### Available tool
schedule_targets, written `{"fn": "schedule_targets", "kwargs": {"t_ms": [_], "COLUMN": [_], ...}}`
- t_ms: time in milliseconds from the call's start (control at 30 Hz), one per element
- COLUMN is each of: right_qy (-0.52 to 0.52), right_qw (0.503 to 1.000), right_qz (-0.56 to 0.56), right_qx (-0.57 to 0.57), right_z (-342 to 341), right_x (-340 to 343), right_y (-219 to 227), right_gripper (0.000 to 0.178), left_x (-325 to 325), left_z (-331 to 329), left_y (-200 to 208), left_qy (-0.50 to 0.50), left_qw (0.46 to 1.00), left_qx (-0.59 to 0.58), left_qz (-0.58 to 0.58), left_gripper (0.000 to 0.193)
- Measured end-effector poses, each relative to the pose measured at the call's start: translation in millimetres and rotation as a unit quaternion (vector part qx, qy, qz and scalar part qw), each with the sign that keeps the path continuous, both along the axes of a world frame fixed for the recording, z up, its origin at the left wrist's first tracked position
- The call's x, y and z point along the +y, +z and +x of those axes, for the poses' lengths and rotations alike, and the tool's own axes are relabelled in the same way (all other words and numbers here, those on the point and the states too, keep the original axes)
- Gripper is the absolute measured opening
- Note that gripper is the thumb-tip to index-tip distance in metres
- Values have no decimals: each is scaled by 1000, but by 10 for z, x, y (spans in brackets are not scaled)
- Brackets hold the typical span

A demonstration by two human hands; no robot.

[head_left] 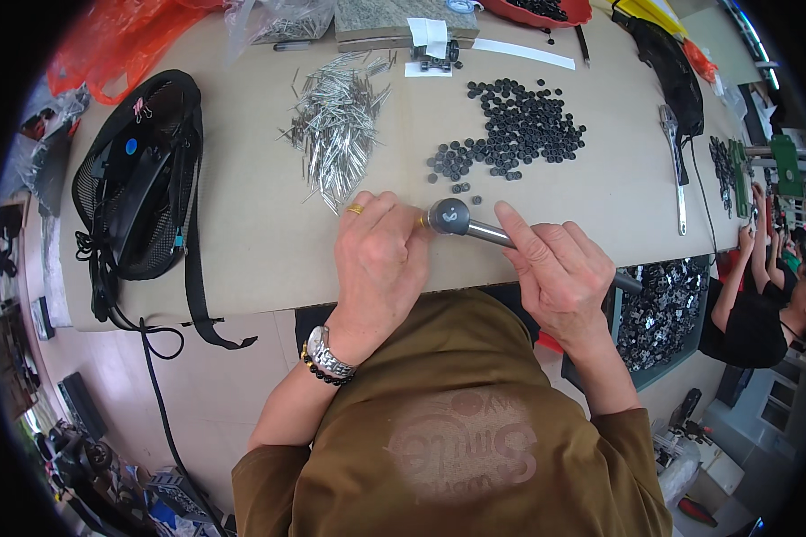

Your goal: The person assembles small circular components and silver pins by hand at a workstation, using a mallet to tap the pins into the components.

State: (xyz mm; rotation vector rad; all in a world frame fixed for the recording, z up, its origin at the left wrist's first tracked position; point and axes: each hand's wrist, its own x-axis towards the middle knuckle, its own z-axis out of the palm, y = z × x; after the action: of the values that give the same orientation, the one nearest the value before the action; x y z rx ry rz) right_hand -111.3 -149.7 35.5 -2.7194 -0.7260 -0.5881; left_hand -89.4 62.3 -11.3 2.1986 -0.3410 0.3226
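Note:
In my right hand (564,273) is a hammer (490,234) with a round dark head, a metal shaft and a black handle end. My index finger stretches along the shaft while the other fingers wrap around it. The hammer head, which bears a pale mark, is right beside the fingertips of my left hand (381,246). That hand is closed, its fingers pinched together at the table's front edge; whatever they hold is hidden. Beyond my left hand lies a heap of thin metal pins (340,125). Small black wheel-like discs (528,125) are spread beyond the hammer, a few loose ones nearest it.
A black mesh bag (139,174) with straps and cables lies at left. At right are a wrench (674,170) and a black pouch (667,67). Below the table edge, a green bin (611,327) holds dark parts. A red bowl (546,11) stands at the back. Another person (757,322) works at far right.

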Motion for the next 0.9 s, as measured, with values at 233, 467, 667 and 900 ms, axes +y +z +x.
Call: {"fn": "schedule_targets", "kwargs": {"t_ms": [233,467,667,900], "right_qy": [5,-35,-181,-186], "right_qw": [997,993,710,661], "right_qz": [63,104,553,615], "right_qx": [-34,43,397,388], "right_z": [36,71,94,148], "right_x": [-35,-63,-392,-486], "right_y": [25,14,-20,-210], "right_gripper": [53,48,37,36], "left_x": [2,-20,-36,-566], "left_z": [18,44,306,2048], "left_y": [2,34,308,690], "left_qy": [-2,-2,-50,-88], "left_qw": [1000,1000,994,987], "left_qx": [-6,-11,79,-123], "left_qz": [3,-15,54,46], "left_gripper": [10,11,9,22]}}
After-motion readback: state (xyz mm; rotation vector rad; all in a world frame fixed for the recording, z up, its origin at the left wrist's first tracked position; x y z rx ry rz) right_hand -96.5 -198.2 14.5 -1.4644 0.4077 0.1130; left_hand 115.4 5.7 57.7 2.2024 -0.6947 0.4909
